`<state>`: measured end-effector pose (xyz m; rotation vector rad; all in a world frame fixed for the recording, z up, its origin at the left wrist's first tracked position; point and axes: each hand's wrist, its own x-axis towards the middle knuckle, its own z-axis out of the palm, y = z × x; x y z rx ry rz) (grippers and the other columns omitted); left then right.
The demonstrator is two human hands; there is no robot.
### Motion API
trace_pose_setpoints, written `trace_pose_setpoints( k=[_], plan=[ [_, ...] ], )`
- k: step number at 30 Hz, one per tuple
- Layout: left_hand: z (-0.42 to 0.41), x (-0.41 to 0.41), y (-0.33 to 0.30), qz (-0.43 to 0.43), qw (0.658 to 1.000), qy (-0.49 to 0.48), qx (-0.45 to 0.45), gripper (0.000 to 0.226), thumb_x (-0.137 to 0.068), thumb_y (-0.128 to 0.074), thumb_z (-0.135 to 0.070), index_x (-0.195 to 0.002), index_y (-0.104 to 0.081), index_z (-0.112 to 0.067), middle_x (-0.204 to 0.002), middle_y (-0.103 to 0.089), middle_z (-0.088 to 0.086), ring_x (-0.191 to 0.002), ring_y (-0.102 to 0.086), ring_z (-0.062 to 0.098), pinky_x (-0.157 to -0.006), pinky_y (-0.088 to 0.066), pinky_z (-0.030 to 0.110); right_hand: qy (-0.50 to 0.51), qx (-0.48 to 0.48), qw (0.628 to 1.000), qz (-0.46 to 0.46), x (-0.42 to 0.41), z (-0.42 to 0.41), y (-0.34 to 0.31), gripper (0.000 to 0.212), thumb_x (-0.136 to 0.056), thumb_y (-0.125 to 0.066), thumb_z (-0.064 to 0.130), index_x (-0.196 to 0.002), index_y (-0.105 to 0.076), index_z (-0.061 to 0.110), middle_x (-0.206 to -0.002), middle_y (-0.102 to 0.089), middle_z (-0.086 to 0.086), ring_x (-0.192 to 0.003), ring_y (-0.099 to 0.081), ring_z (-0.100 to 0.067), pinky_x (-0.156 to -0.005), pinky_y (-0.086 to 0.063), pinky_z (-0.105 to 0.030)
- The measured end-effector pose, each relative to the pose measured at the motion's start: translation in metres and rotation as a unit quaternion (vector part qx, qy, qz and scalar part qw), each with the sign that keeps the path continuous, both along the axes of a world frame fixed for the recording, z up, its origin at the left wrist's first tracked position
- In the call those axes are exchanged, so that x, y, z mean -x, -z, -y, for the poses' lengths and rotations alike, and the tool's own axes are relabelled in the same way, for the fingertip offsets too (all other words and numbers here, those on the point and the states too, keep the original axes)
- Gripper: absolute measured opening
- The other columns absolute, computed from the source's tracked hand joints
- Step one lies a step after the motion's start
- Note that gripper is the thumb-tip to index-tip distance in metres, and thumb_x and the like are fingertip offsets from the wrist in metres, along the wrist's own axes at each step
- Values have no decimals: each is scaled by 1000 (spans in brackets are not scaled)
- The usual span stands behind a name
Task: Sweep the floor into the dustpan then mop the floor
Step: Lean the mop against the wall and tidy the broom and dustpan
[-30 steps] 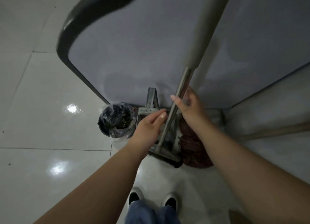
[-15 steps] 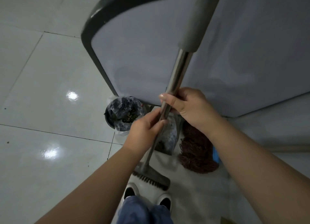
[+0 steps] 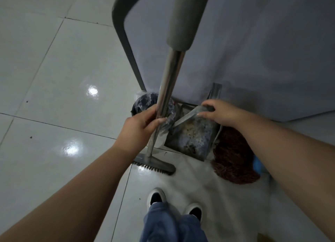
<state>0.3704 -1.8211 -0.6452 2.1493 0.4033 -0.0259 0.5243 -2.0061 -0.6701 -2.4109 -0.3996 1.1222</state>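
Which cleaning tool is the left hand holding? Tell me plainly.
The broom: the left hand grips its metal shaft. The dustpan is held at its handle by the right hand, and the reddish mop head lies untouched.

The right hand (image 3: 220, 113) has left the broom (image 3: 164, 104) shaft and now grips the dustpan (image 3: 194, 134) handle; the left hand (image 3: 140, 127) alone holds the broom, its head shifted left of the pan

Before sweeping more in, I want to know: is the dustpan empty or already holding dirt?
Already holding dirt: the dustpan shows pale crumbs and debris across its tray, while the right hand grips its handle.
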Motion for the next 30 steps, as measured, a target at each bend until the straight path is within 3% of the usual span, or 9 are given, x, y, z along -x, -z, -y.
trace_pose_setpoints(
  k=[2, 4, 8, 10, 15, 18, 21, 25, 30],
  plan=[
    [-6, -5, 6, -2, 1000, -3, -8, 22, -88, -61, -21, -108, -64, -27, -76, -62, -20, -70, -57, -15, -67, -38, -4, 28, -9, 999, 12, -2, 3, 4, 30, -84, -67, 31, -102, -59, 9, -65, -58, -2, -56, -55, -14, -61, -45, -28],
    [-12, -9, 8, -5, 1000, -16, 3, 21, -88, -61, -21, -106, -63, -31, -76, -63, -17, -68, -58, -10, -66, -40, -2, 52, -1, 998, 38, 1, 7, 9, 29, -83, -67, 37, -96, -58, 13, -56, -55, -1, -48, -53, -13, -61, -47, -31],
    [-24, -17, 9, -9, 998, -48, 41, 20, -88, -62, -20, -101, -64, -35, -80, -65, -16, -73, -59, -8, -67, -41, -2, 161, 25, 985, 60, 10, 12, 16, 47, -84, -61, 48, -115, -55, 13, -62, -59, 0, -52, -57, -14, -65, -48, -30],
    [-29, -17, 10, -9, 997, -58, 57, 22, -88, -62, -19, -93, -62, -40, -82, -65, -17, -76, -60, -9, -67, -41, -3, 229, 36, 971, 54, 12, 15, 14, 55, -85, -59, 50, -125, -50, 14, -63, -60, -1, -54, -58, -14, -59, -47, -28],
    [-34, -7, 16, -1, 992, -109, 61, 41, -87, -62, -18, -84, -56, -58, -82, -65, -27, -84, -59, -14, -80, -44, 8, 343, -30, 938, 49, 9, 32, 8, 53, -87, -59, 43, -127, -48, 10, -60, -56, -2, -47, -53, -12, -45, -34, -21],
    [-31, -5, 17, 3, 993, -109, 43, 45, -87, -63, -18, -82, -54, -61, -73, -61, -41, -78, -56, -23, -70, -39, -5, 396, -55, 916, 36, 8, 36, 5, 55, -88, -60, 41, -130, -45, 9, -61, -55, -3, -48, -52, -13, -47, -38, -21],
    [-29, -7, 14, 3, 996, -86, 38, 39, -87, -62, -18, -86, -55, -57, -74, -59, -44, -78, -54, -26, -65, -35, -8, 467, -89, 879, 32, 1, 36, 0, 44, -88, -60, 39, -119, -50, 10, -62, -53, -3, -47, -50, -13, -50, -44, -22],
    [-27, -17, 12, 15, 996, -76, 44, 32, -87, -62, -16, -90, -57, -47, -77, -60, -32, -77, -53, -27, -62, -35, -8, 532, -132, 836, -34, -8, 34, -10, 31, -89, -59, 37, -112, -47, 20, -64, -52, -2, -50, -49, -13, -63, -52, -37],
    [-29, -21, 14, 22, 996, -72, 36, 27, -88, -61, -14, -96, -57, -40, -80, -56, -31, -77, -51, -29, -62, -33, -9, 499, -146, 851, -73, 18, 15, 8, 20, -90, -60, 31, -79, -47, 21, -64, -56, -4, -51, -53, -12, -61, -48, -29]
  ],
)
